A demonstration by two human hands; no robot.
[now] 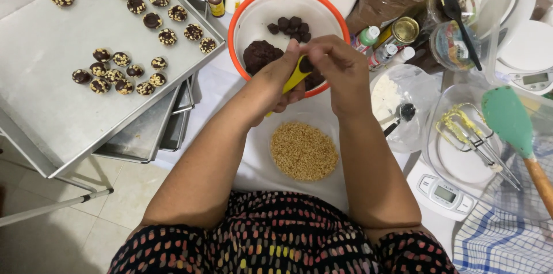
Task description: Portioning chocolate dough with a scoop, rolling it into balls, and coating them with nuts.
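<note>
Left hand (pixel 275 81): closed around the yellow plastic handle of a small scoop (pixel 295 78), fingers curled tight about it, held over the near rim of the bowl.
Right hand (pixel 337 63): fingers pressed together at the scoop's head, pinching a bit of dark chocolate dough (pixel 306 64); the hand hides most of it.
Bowl: a white plastic mixing bowl with an orange rim (pixel 242 12), just beyond the hands, holding a large lump of dark dough (pixel 260 55) and several small rolled balls (pixel 290 26) at its far side.
Near dish: a clear shallow dish of chopped pale nuts (pixel 303 150), on the worktop directly below the hands, between the forearms.
Left: a steel baking tray (pixel 52 95) with two groups of nut-coated dark cookies (pixel 118 70), well apart from the hands.
Right: a clear bowl of white flour with a black spoon (pixel 403 114), a glass bowl holding metal mixer beaters (pixel 469 135), a teal spatula with wooden handle (pixel 510 121), a white digital scale (pixel 443 193).
Far: small bottles of colouring (pixel 215 0), bags and jars crowd behind the bowl.
</note>
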